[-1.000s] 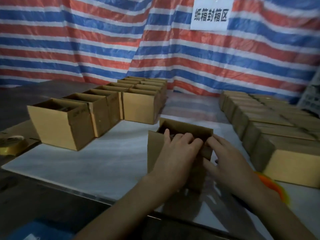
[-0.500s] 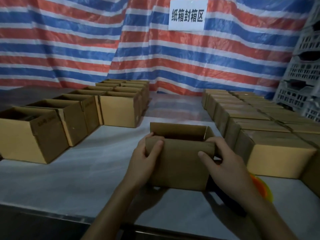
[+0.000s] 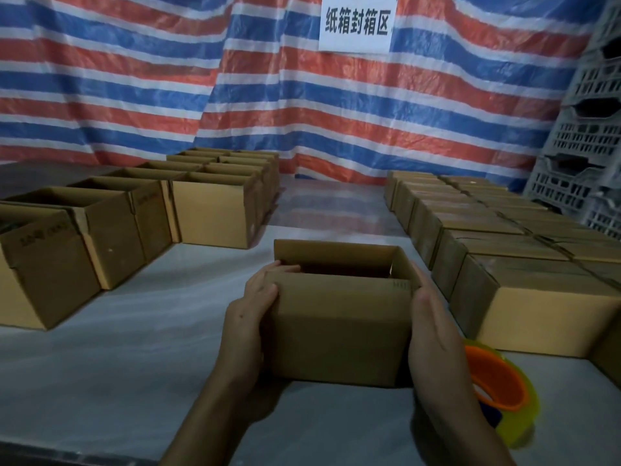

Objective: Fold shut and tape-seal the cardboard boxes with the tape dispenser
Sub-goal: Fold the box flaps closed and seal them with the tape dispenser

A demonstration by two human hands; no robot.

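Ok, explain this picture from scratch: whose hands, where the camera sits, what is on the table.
No machine: a person works bare-handed, and the one camera sits on their head, looking forward and down. The left hand grips the left side of an open-topped brown cardboard box; the right hand lies flat against its right side. On the white table, open brown boxes stand at the left, closed brown boxes at the right. An orange and yellow tape dispenser lies beside the right wrist, unheld. Behind hangs a red, white and blue striped tarp.
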